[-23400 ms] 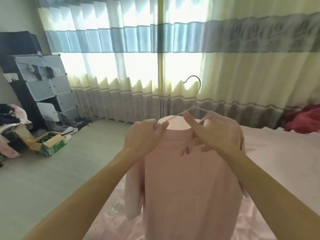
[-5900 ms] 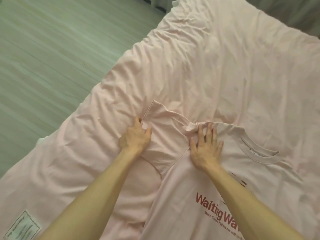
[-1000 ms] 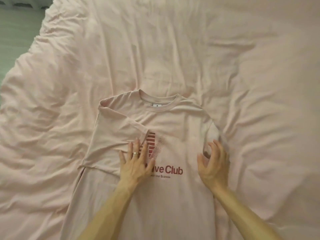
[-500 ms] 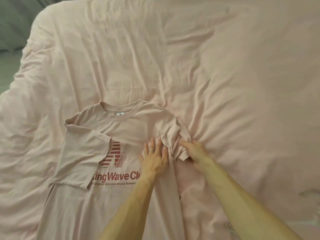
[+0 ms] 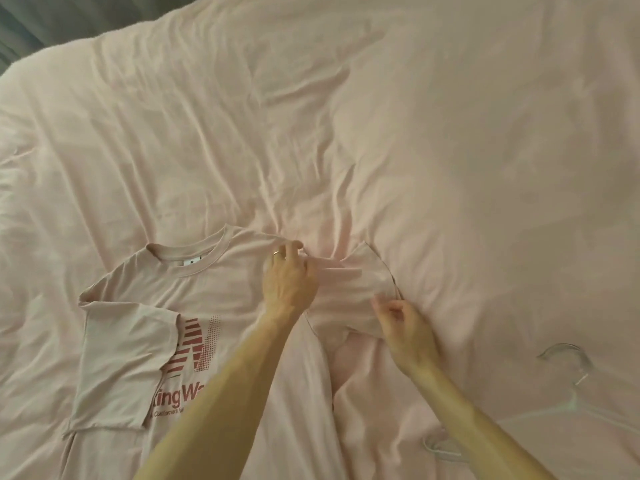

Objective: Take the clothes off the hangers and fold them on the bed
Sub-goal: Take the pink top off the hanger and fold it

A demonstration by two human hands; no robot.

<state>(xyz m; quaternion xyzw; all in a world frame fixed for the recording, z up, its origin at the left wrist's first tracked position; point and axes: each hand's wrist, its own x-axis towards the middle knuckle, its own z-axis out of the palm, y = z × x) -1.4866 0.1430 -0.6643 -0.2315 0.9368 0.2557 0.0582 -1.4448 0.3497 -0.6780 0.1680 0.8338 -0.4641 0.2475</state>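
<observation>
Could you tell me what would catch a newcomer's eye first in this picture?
A pink T-shirt with red lettering lies face up on the pink bedsheet, low and left of centre. Both hands work at its unfolded sleeve: the left hand grips the shoulder, the right hand pinches the hem. A clear hanger lies at the lower right.

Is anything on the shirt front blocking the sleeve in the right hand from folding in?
Only the left hand, holding the shirt at that shoulder, lies in the path of the sleeve. The hanger lies on the bed off to the right, apart from the shirt.
</observation>
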